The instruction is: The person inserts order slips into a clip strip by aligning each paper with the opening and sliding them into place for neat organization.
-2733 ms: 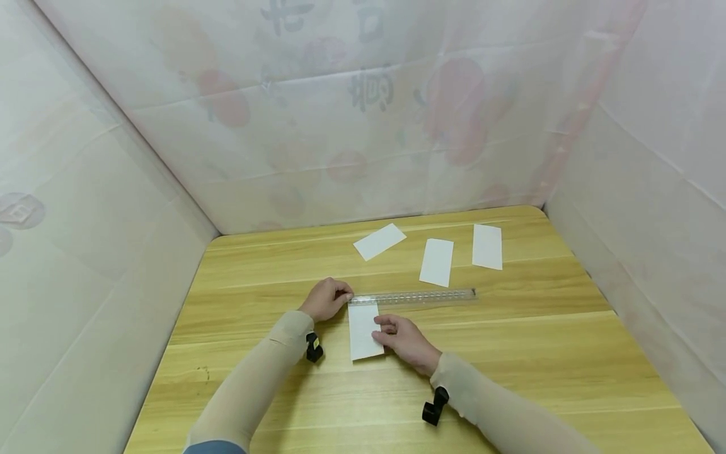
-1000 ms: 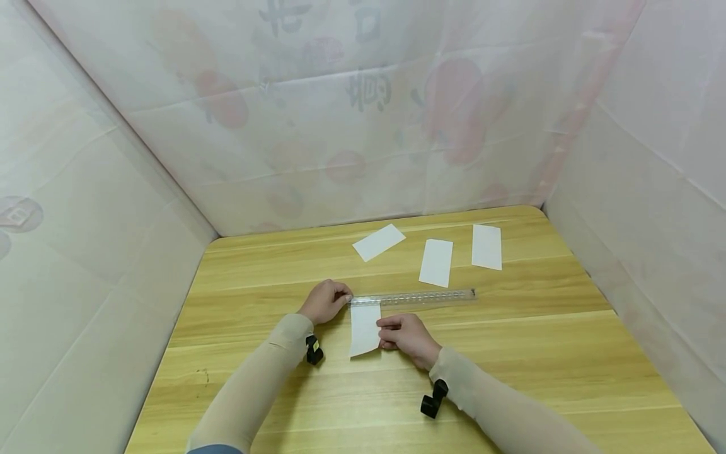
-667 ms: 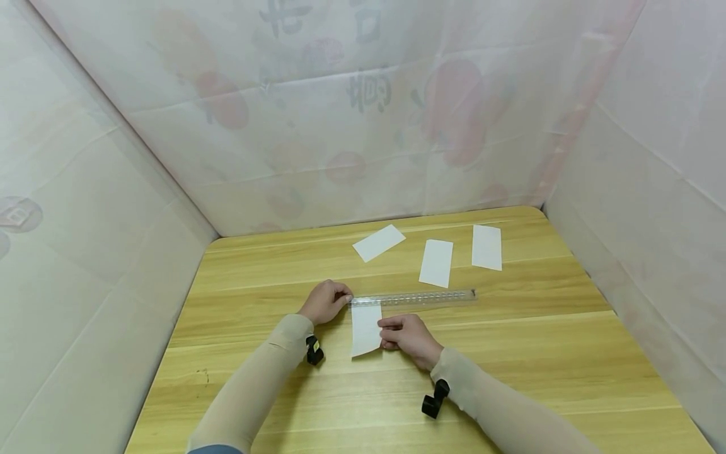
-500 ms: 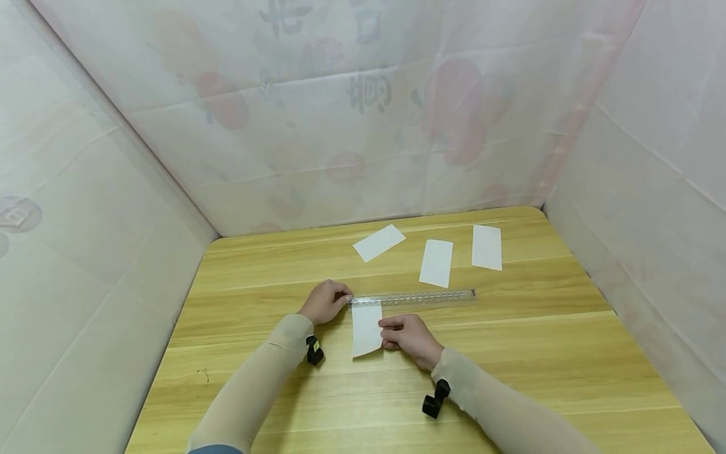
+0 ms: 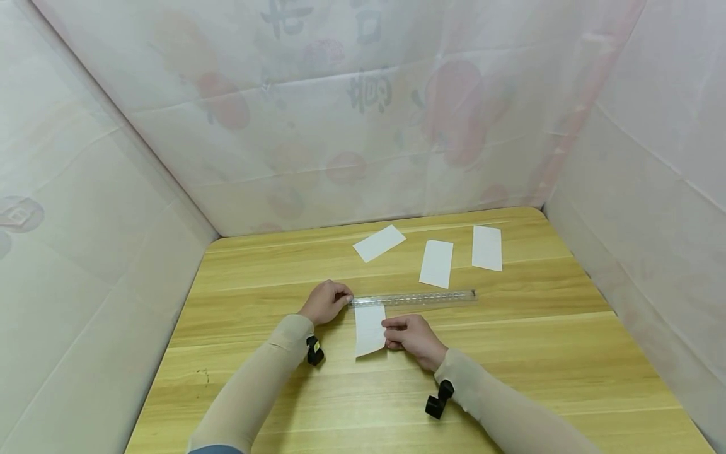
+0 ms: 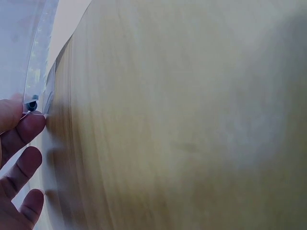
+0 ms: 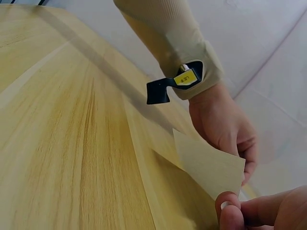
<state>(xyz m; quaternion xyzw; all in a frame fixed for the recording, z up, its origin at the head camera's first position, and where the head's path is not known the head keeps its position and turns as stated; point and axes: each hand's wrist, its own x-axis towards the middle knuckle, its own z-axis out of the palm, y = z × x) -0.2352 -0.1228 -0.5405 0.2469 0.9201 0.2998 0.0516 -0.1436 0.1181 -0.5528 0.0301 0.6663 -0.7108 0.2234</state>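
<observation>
A clear ruler (image 5: 420, 298) lies crosswise on the table, and my left hand (image 5: 327, 301) pinches its left end. In the left wrist view a small dark piece shows at that end of the ruler (image 6: 41, 62), right at the thumb and forefinger. Beneath the ruler, near its left end, runs the far edge of a white paper slip (image 5: 370, 331). My right hand (image 5: 416, 340) pinches the slip's right edge between thumb and fingers. The right wrist view shows the slip (image 7: 211, 165) bowed, its near part raised above the wood and casting a shadow.
Farther back on the wooden table (image 5: 238, 271) lie three more white slips: a slanted one (image 5: 379, 243), a middle one (image 5: 436, 263) and a right one (image 5: 487, 248). Pale cloth walls (image 5: 340, 139) close in the back and sides.
My right fingers have gone from touching the slip to pinching its right edge, lifting the near part. The slip has slid slightly right under the ruler. My left hand and the ruler stay put.
</observation>
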